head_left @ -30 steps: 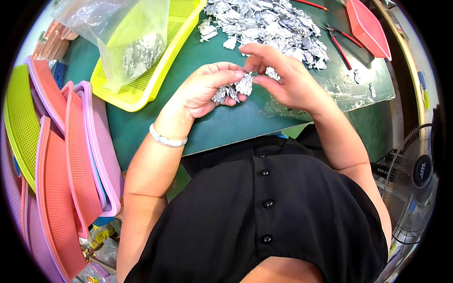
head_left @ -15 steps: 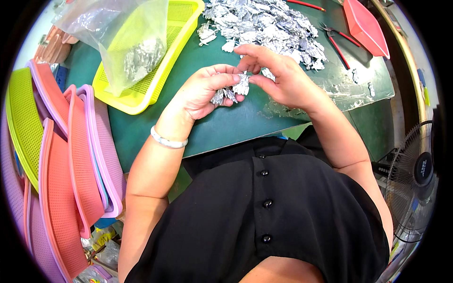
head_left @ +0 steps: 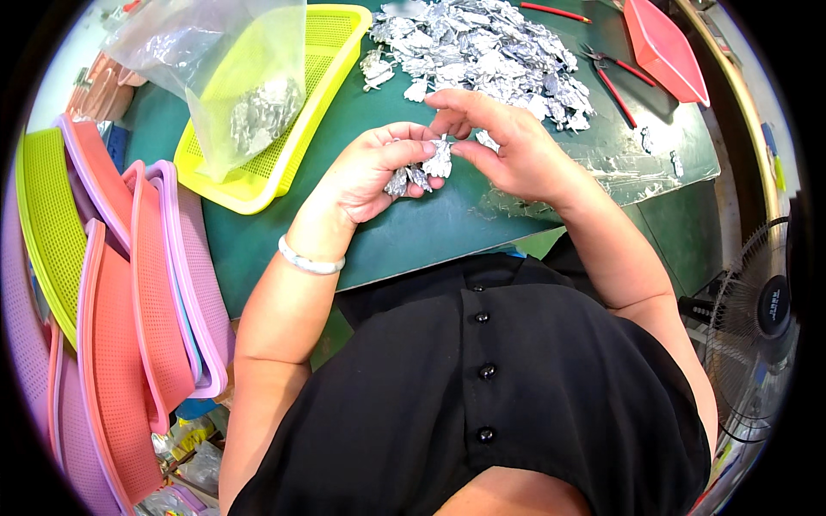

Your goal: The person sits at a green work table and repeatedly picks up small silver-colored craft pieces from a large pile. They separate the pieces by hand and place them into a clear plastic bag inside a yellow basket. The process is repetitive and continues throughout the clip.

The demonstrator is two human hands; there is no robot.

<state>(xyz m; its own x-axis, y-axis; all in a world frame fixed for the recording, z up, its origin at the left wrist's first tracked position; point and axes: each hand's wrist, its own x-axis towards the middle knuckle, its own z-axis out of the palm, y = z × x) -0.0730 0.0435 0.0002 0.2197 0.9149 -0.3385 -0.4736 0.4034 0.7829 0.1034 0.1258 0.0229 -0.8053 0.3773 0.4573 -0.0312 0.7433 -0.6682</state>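
Note:
My left hand point(head_left: 379, 168) is closed around several small, thin, jagged silver pieces point(head_left: 413, 179), which look like metal. One silver piece point(head_left: 438, 158) stands up at its thumb tip. My right hand point(head_left: 508, 142) meets that piece with its thumb tip, the other fingers curled above and the forefinger arched away. Another silver scrap point(head_left: 487, 140) shows in the gap between the right thumb and fingers. Beyond both hands, a large heap of similar silver pieces point(head_left: 490, 56) lies on the green tabletop point(head_left: 387, 236).
On the left, a clear plastic bag point(head_left: 232, 103) containing silver pieces lies in a yellow-green basket point(head_left: 258, 202). Stacked perforated baskets point(head_left: 129, 344) stand beside the table. Red-handled pliers point(head_left: 613, 82), a red stick-like tool point(head_left: 555, 12) and a pink tray point(head_left: 662, 52) are far right; a fan point(head_left: 757, 318) stands right.
Both hands keep nearly the same pose, with only slight finger movement at the silver piece. The whole view has shifted a little, the left-side baskets now appearing slightly lower and further right.

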